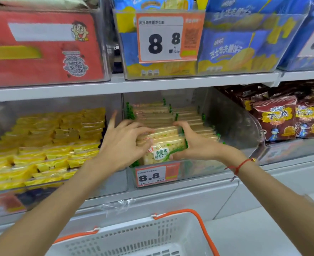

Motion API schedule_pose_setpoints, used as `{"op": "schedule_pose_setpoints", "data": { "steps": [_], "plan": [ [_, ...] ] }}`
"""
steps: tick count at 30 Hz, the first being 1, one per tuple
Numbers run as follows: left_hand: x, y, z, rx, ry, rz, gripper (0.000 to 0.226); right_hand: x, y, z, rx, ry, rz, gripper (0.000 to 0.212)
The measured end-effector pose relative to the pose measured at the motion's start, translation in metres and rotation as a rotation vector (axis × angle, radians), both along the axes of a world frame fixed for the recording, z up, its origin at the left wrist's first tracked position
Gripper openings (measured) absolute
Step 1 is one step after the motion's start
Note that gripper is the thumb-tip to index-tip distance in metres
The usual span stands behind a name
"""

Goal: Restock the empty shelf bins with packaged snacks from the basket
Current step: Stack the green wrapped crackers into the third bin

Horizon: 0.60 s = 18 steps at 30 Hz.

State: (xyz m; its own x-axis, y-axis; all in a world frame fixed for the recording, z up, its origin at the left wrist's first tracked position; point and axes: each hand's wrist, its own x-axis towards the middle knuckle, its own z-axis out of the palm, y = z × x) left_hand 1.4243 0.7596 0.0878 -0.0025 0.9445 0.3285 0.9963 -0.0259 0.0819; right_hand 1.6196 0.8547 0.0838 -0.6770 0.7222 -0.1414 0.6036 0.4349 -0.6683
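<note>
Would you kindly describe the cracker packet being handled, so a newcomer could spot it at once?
Start at the lower shelf and find the clear middle bin with the orange 8.8 price tag. The cracker packet is the frontmost in that bin, gripped between the left hand and right hand. Unlike the yellow packets leftward, it shows pale crackers and green chives.

Green-printed cracker packs (163, 145) stood in rows filling the left of the clear bin (232, 122); white basket (143, 237) sat near

bright even light | soft overall blur | wide-angle bending at edges
</note>
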Motion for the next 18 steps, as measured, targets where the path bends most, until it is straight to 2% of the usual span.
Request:
{"op": "schedule_pose_setpoints", "data": {
  "steps": [2, 4, 6, 8, 11, 15, 18],
  "plan": [
    [-0.003, -0.002, 0.004, -0.092, 0.119, -0.011, 0.072, 0.0, -0.001, -0.004, -0.099, 0.008, 0.009, 0.108],
    [-0.005, -0.002, 0.01, -0.218, 0.195, -0.068, 0.085, 0.0, 0.0, -0.004, -0.081, -0.063, 0.034, 0.108],
    [-0.006, 0.0, 0.018, -0.389, 0.23, -0.096, 0.087, 0.001, 0.003, -0.002, -0.001, -0.134, 0.051, 0.104],
    [-0.005, 0.003, 0.026, -0.463, 0.319, -0.104, 0.082, 0.004, 0.006, 0.002, 0.088, -0.136, 0.089, 0.1],
    [0.003, 0.007, 0.027, -0.409, 0.404, -0.118, 0.072, 0.003, 0.011, 0.007, 0.108, -0.106, 0.133, 0.092],
    [0.005, 0.006, 0.031, -0.344, 0.335, -0.097, 0.071, -0.001, 0.005, 0.006, 0.17, -0.007, 0.06, 0.09],
    [0.002, 0.006, 0.028, -0.291, 0.352, -0.081, 0.073, -0.008, -0.004, -0.003, 0.167, 0.072, 0.009, 0.094]
  ]
}}
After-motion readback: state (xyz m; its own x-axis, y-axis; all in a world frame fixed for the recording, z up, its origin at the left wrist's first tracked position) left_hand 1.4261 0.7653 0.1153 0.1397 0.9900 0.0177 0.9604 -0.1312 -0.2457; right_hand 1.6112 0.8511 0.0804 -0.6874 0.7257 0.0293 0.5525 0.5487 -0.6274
